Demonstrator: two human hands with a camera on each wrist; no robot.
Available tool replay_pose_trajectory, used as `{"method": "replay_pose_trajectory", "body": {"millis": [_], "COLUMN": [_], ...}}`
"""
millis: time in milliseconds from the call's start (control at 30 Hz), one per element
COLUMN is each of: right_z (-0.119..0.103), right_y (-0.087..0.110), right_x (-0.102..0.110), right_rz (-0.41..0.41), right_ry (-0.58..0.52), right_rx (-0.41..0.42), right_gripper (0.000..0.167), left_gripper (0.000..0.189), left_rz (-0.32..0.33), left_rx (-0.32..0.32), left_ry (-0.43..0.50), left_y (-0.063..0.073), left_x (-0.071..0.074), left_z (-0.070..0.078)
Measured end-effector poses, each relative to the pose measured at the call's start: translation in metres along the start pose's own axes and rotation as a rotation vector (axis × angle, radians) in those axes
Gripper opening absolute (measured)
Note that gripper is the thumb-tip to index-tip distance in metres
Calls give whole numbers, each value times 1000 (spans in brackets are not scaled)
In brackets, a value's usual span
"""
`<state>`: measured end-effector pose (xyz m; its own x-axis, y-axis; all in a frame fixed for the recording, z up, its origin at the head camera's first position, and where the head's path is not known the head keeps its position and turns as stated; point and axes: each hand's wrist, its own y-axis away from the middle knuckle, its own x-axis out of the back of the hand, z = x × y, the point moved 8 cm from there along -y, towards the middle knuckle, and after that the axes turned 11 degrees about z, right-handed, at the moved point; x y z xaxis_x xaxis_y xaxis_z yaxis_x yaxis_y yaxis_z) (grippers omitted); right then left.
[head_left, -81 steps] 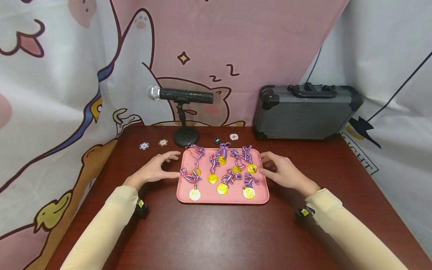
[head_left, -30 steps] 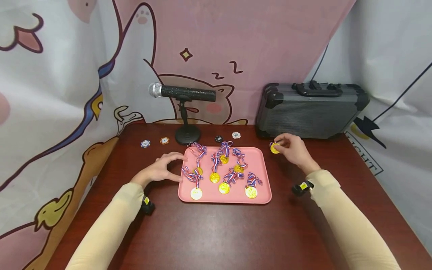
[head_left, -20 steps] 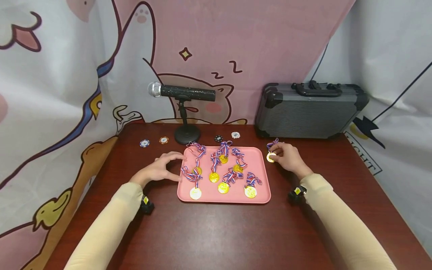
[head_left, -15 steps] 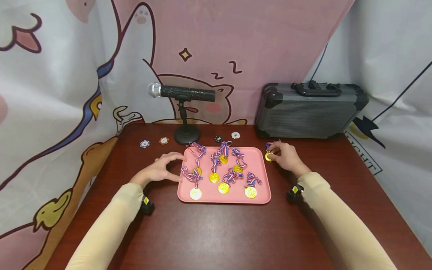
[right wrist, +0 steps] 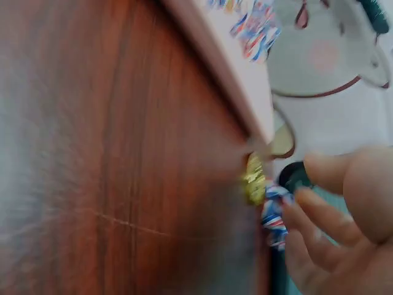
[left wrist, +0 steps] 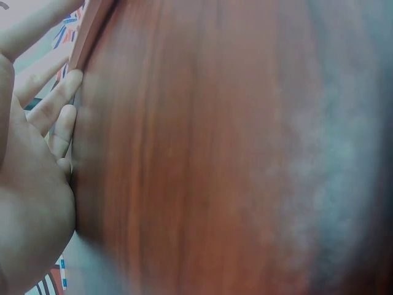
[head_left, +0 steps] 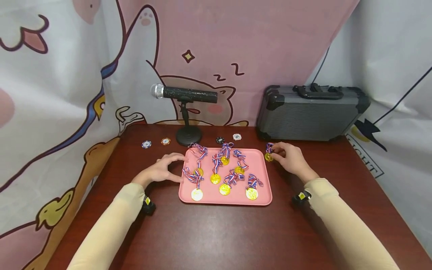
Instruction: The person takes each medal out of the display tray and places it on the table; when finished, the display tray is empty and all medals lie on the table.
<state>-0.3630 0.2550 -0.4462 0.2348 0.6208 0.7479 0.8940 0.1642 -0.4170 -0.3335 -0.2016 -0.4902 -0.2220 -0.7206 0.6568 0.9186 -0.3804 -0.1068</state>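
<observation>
A pink tray (head_left: 226,200) lies on the table, with several gold medals on striped red, white and blue ribbons spread over it. Just off its upper right corner, one gold medal (head_left: 268,157) lies on the tabletop beside its bunched ribbon (right wrist: 274,212). My right hand (head_left: 288,157) is right beside that medal, thumb and fingers parted; in the blurred right wrist view, they stand close to the ribbon and do not close on it. At the tray's left edge, my left hand (head_left: 158,170) holds its thumb and fingers spread, the tips at the rim.
Behind the tray stands a black microphone (head_left: 190,94) on a round-based stand (head_left: 189,135). A grey hard case (head_left: 312,116) leans at the back right. Poker chips lie along the back, including a blue one (head_left: 146,144) and a white one (head_left: 237,137).
The medal from the tray's upper right is now on the table outside it. My right hand set it near the case, drew it toward the tray, then loosened. The left hand stayed at the tray.
</observation>
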Motion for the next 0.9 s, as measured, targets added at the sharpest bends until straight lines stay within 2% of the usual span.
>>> {"method": "replay_pose_trajectory", "body": {"millis": [100, 200, 333, 433, 633, 800, 900], "right_z": [-21, -48, -77, -91, -104, -107, -112], "right_y": [12, 27, 47, 61, 75, 83, 87], "right_x": [4, 1, -10, -21, -37, -45, -45], "right_rz": [-39, -119, -267, -384, -496, -532, -525], "right_ry": [-62, -143, -229, -252, -209, -99, -40], "right_rx": [75, 159, 225, 251, 296, 297, 320], "right_gripper": [26, 29, 31, 34, 40, 42, 37], "left_gripper": [77, 76, 76, 76, 75, 75, 75], "left_rz": [3, 11, 15, 9, 10, 10, 9], "left_rx": [-5, -11, -18, -19, -13, -16, -20], "left_ry": [6, 4, -4, 3, 15, 13, 13], "left_y": [1, 1, -1, -1, 0, 0, 1], "left_x": [1, 3, 4, 2, 0, -1, -2], "left_z": [1, 1, 0, 0, -1, -1, 0]}}
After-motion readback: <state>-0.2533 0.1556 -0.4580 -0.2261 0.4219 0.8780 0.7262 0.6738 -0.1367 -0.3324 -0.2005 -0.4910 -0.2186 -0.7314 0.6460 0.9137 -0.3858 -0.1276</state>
